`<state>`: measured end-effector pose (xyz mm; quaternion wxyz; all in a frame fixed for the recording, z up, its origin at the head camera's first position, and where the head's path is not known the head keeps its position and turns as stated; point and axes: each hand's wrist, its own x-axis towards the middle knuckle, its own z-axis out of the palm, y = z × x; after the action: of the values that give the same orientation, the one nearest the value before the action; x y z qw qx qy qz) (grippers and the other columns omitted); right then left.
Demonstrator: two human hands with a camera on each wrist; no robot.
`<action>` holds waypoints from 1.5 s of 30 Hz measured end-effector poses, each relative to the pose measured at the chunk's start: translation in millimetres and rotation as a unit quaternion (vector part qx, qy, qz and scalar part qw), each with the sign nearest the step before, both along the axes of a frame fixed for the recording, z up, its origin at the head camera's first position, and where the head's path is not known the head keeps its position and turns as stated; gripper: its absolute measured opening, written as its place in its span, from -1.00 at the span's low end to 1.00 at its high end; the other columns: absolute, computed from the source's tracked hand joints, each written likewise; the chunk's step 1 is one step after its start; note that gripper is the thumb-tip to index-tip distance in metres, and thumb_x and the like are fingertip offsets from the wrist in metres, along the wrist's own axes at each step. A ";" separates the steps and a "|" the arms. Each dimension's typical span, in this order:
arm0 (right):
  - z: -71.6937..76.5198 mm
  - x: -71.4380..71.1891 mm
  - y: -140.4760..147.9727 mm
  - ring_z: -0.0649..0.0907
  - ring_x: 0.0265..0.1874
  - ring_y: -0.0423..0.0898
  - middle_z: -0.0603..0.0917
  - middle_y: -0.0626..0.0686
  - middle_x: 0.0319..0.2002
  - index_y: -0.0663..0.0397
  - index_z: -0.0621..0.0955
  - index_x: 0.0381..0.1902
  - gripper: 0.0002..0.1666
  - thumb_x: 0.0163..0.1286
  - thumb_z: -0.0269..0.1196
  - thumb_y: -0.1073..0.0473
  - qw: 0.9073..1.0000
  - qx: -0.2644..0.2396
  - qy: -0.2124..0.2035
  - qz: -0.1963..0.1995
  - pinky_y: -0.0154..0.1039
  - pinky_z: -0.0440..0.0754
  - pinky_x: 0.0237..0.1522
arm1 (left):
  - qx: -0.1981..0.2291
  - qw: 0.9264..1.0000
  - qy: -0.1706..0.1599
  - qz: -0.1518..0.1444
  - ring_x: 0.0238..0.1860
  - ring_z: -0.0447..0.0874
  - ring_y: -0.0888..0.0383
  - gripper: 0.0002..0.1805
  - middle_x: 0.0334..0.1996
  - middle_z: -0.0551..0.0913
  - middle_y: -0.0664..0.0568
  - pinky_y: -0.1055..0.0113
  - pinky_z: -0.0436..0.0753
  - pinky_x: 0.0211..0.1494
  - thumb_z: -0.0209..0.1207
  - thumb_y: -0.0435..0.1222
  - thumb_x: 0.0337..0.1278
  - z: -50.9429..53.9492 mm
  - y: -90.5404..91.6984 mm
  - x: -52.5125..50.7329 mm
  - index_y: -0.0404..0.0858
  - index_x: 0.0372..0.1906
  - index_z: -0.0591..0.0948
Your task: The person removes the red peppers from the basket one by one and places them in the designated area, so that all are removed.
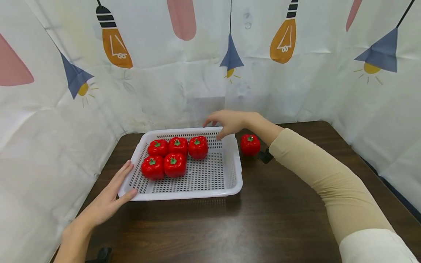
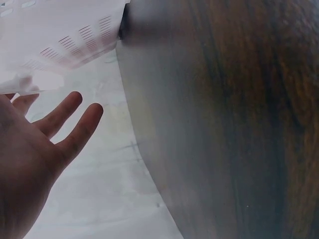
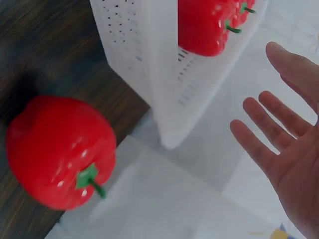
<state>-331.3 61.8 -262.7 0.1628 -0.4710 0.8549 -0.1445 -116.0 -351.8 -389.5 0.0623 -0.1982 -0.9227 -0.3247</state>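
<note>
**Minding the loose bell pepper below the right forearm**

Hovering near the far-right corner of the white perforated basket (image 1: 207,173), the right hand (image 1: 231,121) has its fingers loosely spread, with nothing in them. The left hand (image 1: 107,199) rests at the basket's left rim with fingers extended rather than curled; how hard it presses, I cannot tell.

The likeliest mishap is with the single red bell pepper (image 1: 250,145) on the counter (image 1: 279,223), just right of the basket. The sleeved right forearm (image 1: 315,175) and a black wrist device (image 1: 265,156) lie close to it, so a low sweep could knock it rolling. A rightward shove from the left hand could also drive the basket into it.

Inside, five red bell peppers (image 1: 175,164) crowd the left side, three far and two near; tilting could send them sliding into the bare right side. Beyond the counter's far edge, a lamp-printed sheet (image 1: 158,95) limits reach.
</note>
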 end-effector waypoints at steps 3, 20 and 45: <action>-3.9 -1.2 -12.2 0.48 0.29 0.05 0.49 0.05 0.37 0.04 0.49 0.41 -0.33 0.37 0.40 0.17 1.000 0.011 -0.005 0.003 -0.03 0.48 0.25 | -0.001 1.000 0.001 0.000 0.51 -0.16 0.51 -0.06 0.65 -0.08 -0.06 0.75 -0.02 0.28 0.29 -0.28 0.32 -0.1 -1.1 0.6 -0.11 0.67 0.06; -30.0 0.9 -76.6 0.43 0.29 0.01 0.47 0.04 0.33 -0.02 0.45 0.43 -0.29 0.35 0.40 0.23 0.996 0.087 -0.031 0.002 -0.14 0.51 0.22 | 0.006 1.000 0.010 -0.004 0.54 -0.17 0.46 -0.06 0.65 -0.09 -0.05 0.74 -0.02 0.30 0.29 -0.31 0.31 -0.1 -1.6 -0.5 -0.13 0.67 0.06; -50.3 9.9 -89.9 0.46 0.11 -0.09 0.46 -0.03 0.19 -0.17 0.48 0.33 -0.28 0.25 0.49 0.23 0.990 0.136 -0.010 -0.031 -0.28 0.63 -0.08 | 0.004 1.000 0.000 -0.003 0.52 -0.17 0.49 -0.07 0.66 -0.10 0.00 0.74 -0.03 0.29 0.27 -0.29 0.34 -1.4 -0.8 -0.5 -0.12 0.67 0.05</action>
<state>-321.5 -28.1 -313.0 0.2296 -0.4161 0.8791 -0.0366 -116.4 -352.6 -390.9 0.0624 -0.2004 -0.9210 -0.3282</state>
